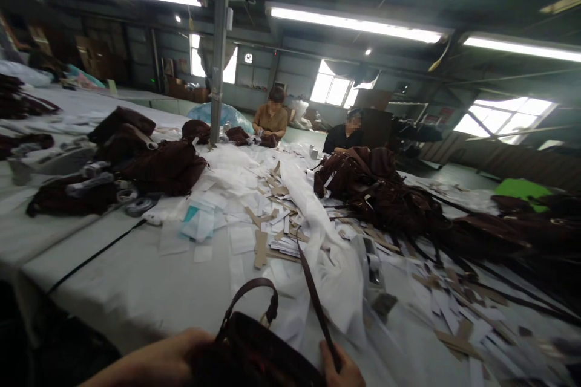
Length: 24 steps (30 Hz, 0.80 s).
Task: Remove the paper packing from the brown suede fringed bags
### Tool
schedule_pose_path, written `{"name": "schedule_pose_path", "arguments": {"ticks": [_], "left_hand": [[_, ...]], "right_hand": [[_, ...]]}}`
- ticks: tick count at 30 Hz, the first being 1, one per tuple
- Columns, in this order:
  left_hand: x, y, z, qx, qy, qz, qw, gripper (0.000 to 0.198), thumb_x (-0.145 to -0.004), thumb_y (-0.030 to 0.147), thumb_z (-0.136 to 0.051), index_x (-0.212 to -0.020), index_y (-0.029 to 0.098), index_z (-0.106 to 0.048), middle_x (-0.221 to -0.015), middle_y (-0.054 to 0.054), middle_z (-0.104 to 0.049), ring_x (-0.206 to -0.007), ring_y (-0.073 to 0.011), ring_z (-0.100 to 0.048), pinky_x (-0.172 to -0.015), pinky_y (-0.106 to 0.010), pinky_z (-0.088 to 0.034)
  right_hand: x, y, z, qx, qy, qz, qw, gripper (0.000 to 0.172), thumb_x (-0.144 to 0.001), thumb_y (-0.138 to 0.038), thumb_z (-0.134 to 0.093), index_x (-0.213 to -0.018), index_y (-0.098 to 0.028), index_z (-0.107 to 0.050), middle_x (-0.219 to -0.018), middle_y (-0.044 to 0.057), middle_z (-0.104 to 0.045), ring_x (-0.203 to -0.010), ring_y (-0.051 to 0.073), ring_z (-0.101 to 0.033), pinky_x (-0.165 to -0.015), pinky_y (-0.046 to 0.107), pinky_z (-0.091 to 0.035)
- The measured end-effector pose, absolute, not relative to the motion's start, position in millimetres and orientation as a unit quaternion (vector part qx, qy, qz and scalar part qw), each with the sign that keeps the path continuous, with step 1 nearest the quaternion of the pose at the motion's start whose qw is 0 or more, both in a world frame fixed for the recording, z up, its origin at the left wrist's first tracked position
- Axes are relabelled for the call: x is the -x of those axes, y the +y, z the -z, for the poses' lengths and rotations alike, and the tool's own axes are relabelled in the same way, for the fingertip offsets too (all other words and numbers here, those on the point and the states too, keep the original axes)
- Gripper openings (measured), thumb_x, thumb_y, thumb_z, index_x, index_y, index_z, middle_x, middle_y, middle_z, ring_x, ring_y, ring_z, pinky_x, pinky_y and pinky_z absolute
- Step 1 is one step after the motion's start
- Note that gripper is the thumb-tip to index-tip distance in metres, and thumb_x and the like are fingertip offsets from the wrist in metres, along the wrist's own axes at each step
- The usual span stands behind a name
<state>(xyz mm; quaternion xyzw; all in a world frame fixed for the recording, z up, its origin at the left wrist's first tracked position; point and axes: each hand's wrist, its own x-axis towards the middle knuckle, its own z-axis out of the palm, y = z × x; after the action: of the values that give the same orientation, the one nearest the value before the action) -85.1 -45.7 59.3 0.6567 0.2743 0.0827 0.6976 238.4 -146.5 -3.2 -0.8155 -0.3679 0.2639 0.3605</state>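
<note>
A dark brown handbag (267, 351) is at the bottom of the head view, in front of me at the table edge. Its short curved handle (252, 284) stands up from the top. My left hand (167, 354) grips the bag's left side, its fingertips hidden by the bag. On the other side, my right hand (340, 366) is closed around a long brown strap (313, 290), which slants up over the table. The bag's lower part lies outside the view.
White sheets and brown card strips (261, 248) litter the table (113, 278). A tape dispenser (374, 272) stands right of centre. Brown bags (158, 166) lie left, and a larger heap (390, 193) lies right. Two people (270, 118) sit across the table, near a metal post (218, 60).
</note>
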Motion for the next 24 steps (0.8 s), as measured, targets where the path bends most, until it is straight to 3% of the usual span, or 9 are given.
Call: {"name": "schedule_pose_path", "arguments": {"ticks": [2, 4, 7, 10, 13, 17, 20, 22, 24], "left_hand": [[94, -20, -57, -0.723, 0.303, -0.081, 0.616, 0.029, -0.079, 0.025, -0.052, -0.098, 0.022, -0.073, -0.092, -0.003, -0.074, -0.089, -0.0259, -0.067, -0.084, -0.036, -0.051], [95, 6, -44, -0.795, 0.325, -0.143, 0.492, 0.034, -0.081, 0.019, -0.048, -0.107, 0.022, -0.070, -0.110, -0.005, -0.070, -0.104, -0.0248, -0.062, -0.095, -0.037, -0.045], [81, 37, -17, -0.888, 0.287, -0.137, 0.332, 0.049, -0.084, 0.022, -0.050, -0.133, 0.027, -0.050, -0.148, -0.007, -0.039, -0.136, -0.0278, -0.032, -0.112, -0.044, -0.023], [58, 60, 0, -0.936, 0.241, -0.042, 0.253, 0.048, -0.090, 0.033, -0.046, -0.138, 0.035, -0.042, -0.154, -0.003, -0.028, -0.141, -0.0321, -0.020, -0.112, -0.053, -0.015], [39, 87, -2, -0.939, 0.261, -0.031, 0.221, 0.042, -0.090, 0.036, -0.047, -0.132, 0.039, -0.048, -0.149, 0.001, -0.038, -0.139, -0.0311, -0.023, -0.111, -0.051, -0.016], [21, 125, -27, -0.913, 0.339, -0.103, 0.202, 0.035, -0.089, 0.020, -0.043, -0.118, 0.023, -0.062, -0.137, -0.011, -0.051, -0.132, -0.0318, -0.033, -0.108, -0.050, -0.021], [-2, 131, -49, -0.896, 0.360, -0.143, 0.218, 0.035, -0.088, 0.014, -0.039, -0.110, 0.014, -0.066, -0.113, -0.017, -0.063, -0.115, -0.0301, -0.049, -0.100, -0.046, -0.032], [-27, 117, -59, -0.895, 0.335, -0.148, 0.254, 0.034, -0.089, 0.019, -0.040, -0.110, 0.016, -0.066, -0.101, -0.013, -0.068, -0.100, -0.0255, -0.058, -0.091, -0.039, -0.040], [-56, 92, -60, -0.898, 0.288, -0.129, 0.306, 0.025, -0.085, 0.030, -0.053, -0.097, 0.020, -0.071, -0.086, -0.007, -0.071, -0.081, -0.0220, -0.062, -0.078, -0.033, -0.046]], "right_hand": [[-233, -147, 1, 0.827, -0.371, -0.247, 0.343, 0.040, -0.075, -0.051, -0.047, -0.081, -0.020, -0.071, -0.080, 0.008, -0.075, -0.083, 0.028, -0.067, -0.072, 0.031, -0.045], [-229, -147, -1, 0.833, -0.371, -0.243, 0.331, 0.041, -0.075, -0.051, -0.046, -0.083, -0.019, -0.071, -0.081, 0.009, -0.074, -0.083, 0.028, -0.067, -0.073, 0.031, -0.045], [-227, -148, -4, 0.836, -0.369, -0.237, 0.329, 0.043, -0.075, -0.051, -0.045, -0.087, -0.018, -0.071, -0.085, 0.011, -0.074, -0.086, 0.029, -0.067, -0.075, 0.031, -0.045], [-226, -150, -4, 0.835, -0.370, -0.230, 0.336, 0.043, -0.076, -0.052, -0.045, -0.084, -0.019, -0.071, -0.084, 0.010, -0.075, -0.085, 0.028, -0.067, -0.074, 0.031, -0.046], [-224, -152, -4, 0.836, -0.374, -0.216, 0.338, 0.043, -0.077, -0.052, -0.045, -0.083, -0.019, -0.071, -0.080, 0.010, -0.075, -0.081, 0.028, -0.067, -0.072, 0.030, -0.046], [-222, -154, -3, 0.837, -0.373, -0.200, 0.347, 0.040, -0.077, -0.052, -0.048, -0.079, -0.019, -0.071, -0.076, 0.009, -0.075, -0.076, 0.025, -0.068, -0.068, 0.028, -0.047], [-222, -153, -1, 0.833, -0.373, -0.201, 0.355, 0.040, -0.077, -0.051, -0.048, -0.077, -0.019, -0.071, -0.074, 0.008, -0.075, -0.074, 0.024, -0.068, -0.066, 0.027, -0.047], [-222, -152, -2, 0.834, -0.374, -0.202, 0.352, 0.040, -0.077, -0.051, -0.047, -0.077, -0.019, -0.071, -0.072, 0.008, -0.074, -0.072, 0.024, -0.068, -0.066, 0.027, -0.047], [-222, -151, -3, 0.836, -0.376, -0.201, 0.344, 0.040, -0.078, -0.050, -0.047, -0.076, -0.019, -0.070, -0.070, 0.007, -0.073, -0.070, 0.024, -0.067, -0.065, 0.027, -0.046]]}}
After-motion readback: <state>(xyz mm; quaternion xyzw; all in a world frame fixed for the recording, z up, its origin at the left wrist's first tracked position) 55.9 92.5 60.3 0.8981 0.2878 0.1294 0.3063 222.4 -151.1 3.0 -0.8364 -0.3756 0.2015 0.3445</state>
